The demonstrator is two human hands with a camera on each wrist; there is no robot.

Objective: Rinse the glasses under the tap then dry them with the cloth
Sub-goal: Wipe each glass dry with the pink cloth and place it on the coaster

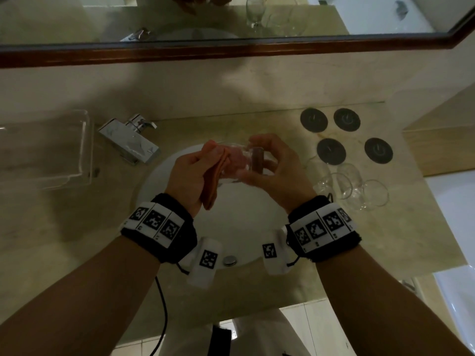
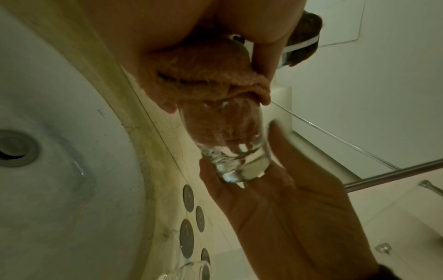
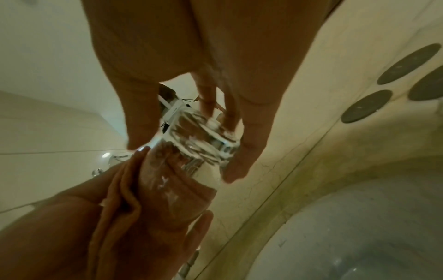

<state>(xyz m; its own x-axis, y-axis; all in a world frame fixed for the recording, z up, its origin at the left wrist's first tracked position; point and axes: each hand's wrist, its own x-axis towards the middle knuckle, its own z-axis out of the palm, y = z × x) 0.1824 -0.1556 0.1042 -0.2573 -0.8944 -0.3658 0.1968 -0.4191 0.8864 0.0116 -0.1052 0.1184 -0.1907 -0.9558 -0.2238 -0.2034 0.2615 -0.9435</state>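
- Glass point(image 1: 246, 160): one clear tumbler, lying on its side in the air above the basin point(image 1: 231, 227), between my two hands. Thick base to my right, mouth to my left.
- Cloth point(image 1: 218, 176): orange-pink, part pushed into the mouth of the glass, the rest bunched at the rim and hanging down along my left palm.
- Left hand point(image 1: 190, 176): fingers curled round the cloth; I see it pressing the fabric into the glass. In the right wrist view the cloth point(image 3: 124, 217) lies folded against this hand point(image 3: 59, 236).
- Right hand point(image 1: 277, 168): thumb and fingers pinch the base end of the glass. In the left wrist view the base of the glass point(image 2: 239, 170) sits against the fingertips point(image 2: 206, 170) of this hand point(image 2: 287, 217).
- Other glasses point(image 1: 352, 186): several clear ones grouped on the surface point(image 1: 77, 227), just right of the basin.
- Coasters point(image 1: 331, 151): four dark round ones on the surface behind that group, apart from one another.
- Tap point(image 1: 131, 140): chrome, at the basin's back left edge.
- Tray point(image 1: 46, 150): clear, on the surface far left.
- Mirror point(image 1: 231, 19): wood-framed, above the back wall; reflects stemmed glasses.
- Drain plug point(image 1: 229, 260): metal, at the near side of the basin.
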